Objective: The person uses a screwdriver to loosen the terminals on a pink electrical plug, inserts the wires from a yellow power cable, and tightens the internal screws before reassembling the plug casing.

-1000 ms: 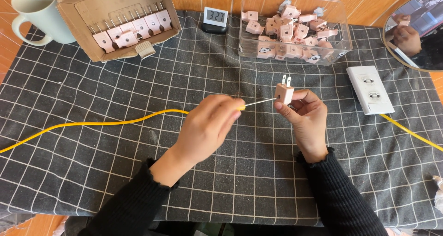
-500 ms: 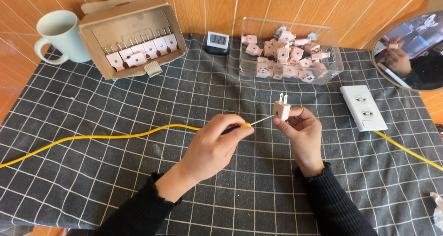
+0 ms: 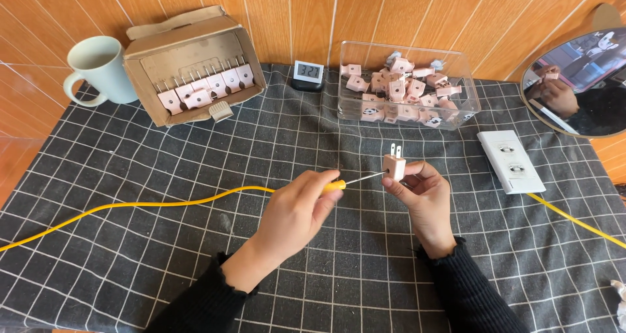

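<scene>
Now, mid-counter, our right hand (image 3: 424, 193) has its fingers pinching a pink plug adapter (image 3: 394, 167) with 2 prongs up; our left hand (image 3: 297, 209) grips a yellow-handled screwdriver (image 3: 352, 180), its tip touching the adapter.

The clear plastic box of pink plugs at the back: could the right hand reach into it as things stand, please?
Probably yes, once freed: the clear box is open-topped with bare cloth before it, but the right hand holds a pink plug.

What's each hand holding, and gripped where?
The left hand grips a yellow-handled screwdriver by its handle. The right hand pinches a small pink plug by its body, prongs up. The tip meets the plug's side.
</scene>
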